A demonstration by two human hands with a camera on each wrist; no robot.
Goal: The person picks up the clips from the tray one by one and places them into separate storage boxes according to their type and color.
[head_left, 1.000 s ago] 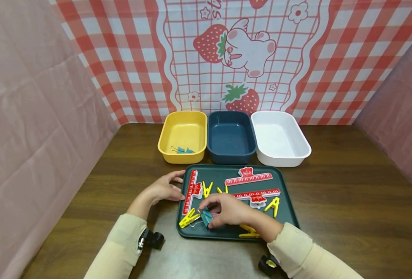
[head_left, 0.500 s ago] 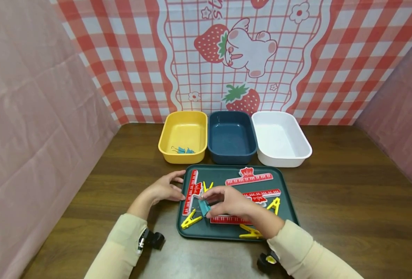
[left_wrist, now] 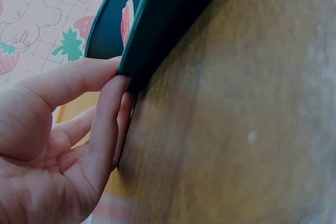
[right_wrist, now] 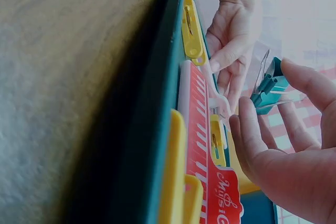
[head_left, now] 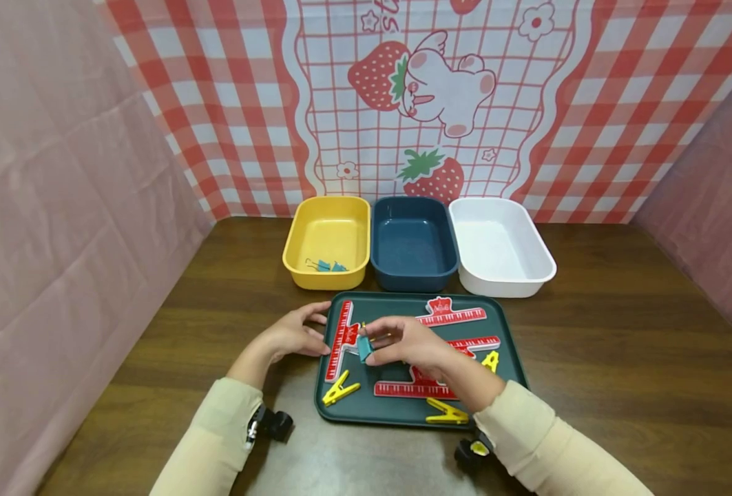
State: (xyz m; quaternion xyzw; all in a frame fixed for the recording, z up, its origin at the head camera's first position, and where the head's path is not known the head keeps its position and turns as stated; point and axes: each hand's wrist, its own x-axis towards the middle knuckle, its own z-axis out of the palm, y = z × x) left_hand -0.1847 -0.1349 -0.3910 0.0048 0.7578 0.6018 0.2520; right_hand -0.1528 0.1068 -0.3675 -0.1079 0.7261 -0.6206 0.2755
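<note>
My right hand [head_left: 412, 348] pinches a teal binder clip [head_left: 364, 349] between thumb and fingertips, above the left part of the dark green tray [head_left: 353, 413]. In the right wrist view the binder clip [right_wrist: 270, 88] shows its metal wire handles, held off the tray. My left hand [head_left: 291, 334] rests with thumb and fingertips against the tray's left rim; the left wrist view shows the fingertips right at that edge. On the tray lie several red piano-print ruler clips [head_left: 339, 341] and yellow clothespins [head_left: 339, 389]. My right hand covers some of them.
Behind the tray stand a yellow bin [head_left: 327, 281] with teal binder clips [head_left: 331, 266] inside, a dark blue bin [head_left: 414, 281] and a white bin [head_left: 508, 286]. A checked strawberry cloth [head_left: 427, 103] hangs behind them. Wooden table [head_left: 613, 331] extends on both sides.
My right hand has lifted the binder clip up and away from the yellow clothespin at the tray's front left. The left hand stays at the rim.
</note>
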